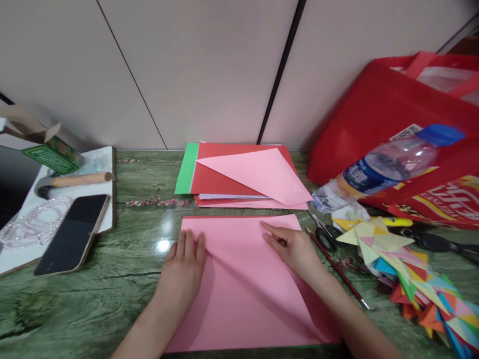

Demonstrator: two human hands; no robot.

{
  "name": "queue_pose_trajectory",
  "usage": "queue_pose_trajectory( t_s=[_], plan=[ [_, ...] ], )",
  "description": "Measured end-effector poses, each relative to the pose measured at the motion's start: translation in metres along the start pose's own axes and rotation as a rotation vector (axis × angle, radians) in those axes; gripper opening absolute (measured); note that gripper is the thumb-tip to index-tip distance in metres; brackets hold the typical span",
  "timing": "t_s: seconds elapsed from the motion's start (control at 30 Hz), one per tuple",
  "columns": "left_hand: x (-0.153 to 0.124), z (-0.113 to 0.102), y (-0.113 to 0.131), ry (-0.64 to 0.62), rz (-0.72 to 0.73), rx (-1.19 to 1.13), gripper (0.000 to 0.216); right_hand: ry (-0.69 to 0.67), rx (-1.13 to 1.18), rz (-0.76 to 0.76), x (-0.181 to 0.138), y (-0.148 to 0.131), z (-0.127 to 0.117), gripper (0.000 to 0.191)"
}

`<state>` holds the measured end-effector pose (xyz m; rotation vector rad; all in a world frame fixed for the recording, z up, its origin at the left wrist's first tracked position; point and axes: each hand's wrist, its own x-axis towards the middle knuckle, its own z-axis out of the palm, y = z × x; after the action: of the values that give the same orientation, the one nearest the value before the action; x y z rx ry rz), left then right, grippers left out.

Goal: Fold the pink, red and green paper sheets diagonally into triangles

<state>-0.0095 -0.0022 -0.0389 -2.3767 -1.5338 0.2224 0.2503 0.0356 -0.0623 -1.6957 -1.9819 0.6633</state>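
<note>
Fingers (190, 244) straight and slightly parted, the left hand (182, 274) rests on the pink sheet (243, 304) upon the green table (138, 299), while the right hand (297, 251) touches it with two fingertips (266, 228), any pinch unclear, its forearm (337, 294) hiding the sheet's right edge, and a red bag (359, 109) runs out of frame.

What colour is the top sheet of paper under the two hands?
The sheet of paper is pink, best seen in the head view.

Room separates phone (73, 234) and paper (239, 299); pencil (337, 268) obstructs right.
</note>
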Motion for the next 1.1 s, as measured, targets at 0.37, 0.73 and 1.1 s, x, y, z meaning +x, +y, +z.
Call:
queue_pose_trajectory(
  t_s=[0.37, 0.73, 1.1],
  plan=[
    [0.000, -0.001, 0.001, -0.009, -0.008, 0.006, 0.050, 0.002, -0.034, -0.002, 0.000, 0.000, 0.000, 0.042],
    [0.002, -0.004, 0.001, -0.062, -0.006, 0.049, 0.052, -0.012, -0.082, -0.013, 0.000, -0.002, -0.002, 0.039],
    [0.006, -0.012, -0.001, -0.072, -0.064, -0.134, 0.035, -0.128, -0.416, -0.006, 0.003, -0.020, -0.015, 0.035]
  ],
)
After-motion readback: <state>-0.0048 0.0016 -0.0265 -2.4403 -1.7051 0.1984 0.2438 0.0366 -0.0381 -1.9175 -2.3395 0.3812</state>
